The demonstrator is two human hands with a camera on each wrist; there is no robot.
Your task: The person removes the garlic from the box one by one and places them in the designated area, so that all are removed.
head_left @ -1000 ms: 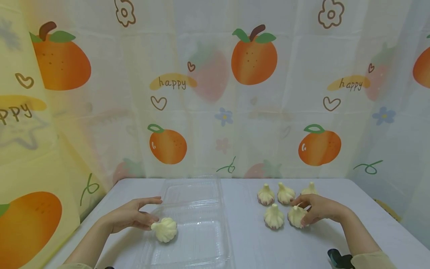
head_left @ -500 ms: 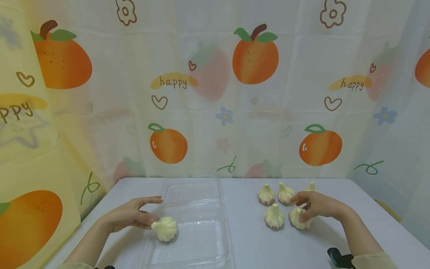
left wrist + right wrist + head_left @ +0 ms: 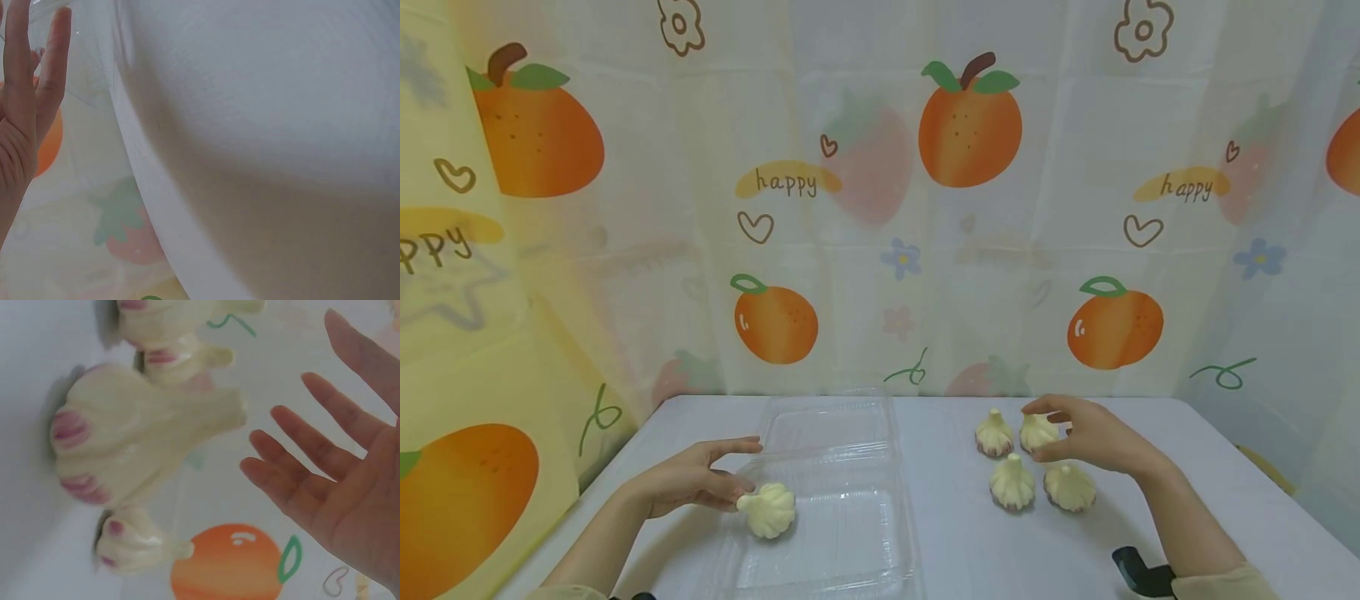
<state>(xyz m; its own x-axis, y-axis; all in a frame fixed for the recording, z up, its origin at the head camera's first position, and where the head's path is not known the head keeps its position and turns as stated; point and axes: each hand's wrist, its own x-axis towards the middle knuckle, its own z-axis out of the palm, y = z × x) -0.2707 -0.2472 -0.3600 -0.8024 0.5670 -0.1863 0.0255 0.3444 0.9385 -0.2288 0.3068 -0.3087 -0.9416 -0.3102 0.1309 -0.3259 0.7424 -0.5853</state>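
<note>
My left hand (image 3: 688, 482) pinches the stem of a garlic bulb (image 3: 771, 511) that lies tilted on its side over the near half of an open clear plastic clamshell box (image 3: 850, 575). In the left wrist view, two fingers (image 3: 56, 56) are extended; the bulb is out of sight there. My right hand (image 3: 1093, 433) hovers over the group of garlic bulbs at the right, fingers spread and apart from them in the right wrist view. Upright there stand a front-right bulb (image 3: 1070, 487), a front-left bulb (image 3: 1012, 483), a back-left bulb (image 3: 994, 433) and a partly covered back bulb (image 3: 1037, 433).
The box lid (image 3: 827, 425) lies folded back toward the table's far edge. White cloth covers the table (image 3: 947, 517). A curtain (image 3: 865, 333) printed with oranges hangs behind it. A dark strap-like piece (image 3: 1142, 575) shows by the right sleeve.
My right hand has left the front-right garlic bulb and moved up and back over the rear ones, hiding the far-right bulb. My left hand and its bulb have stayed put.
</note>
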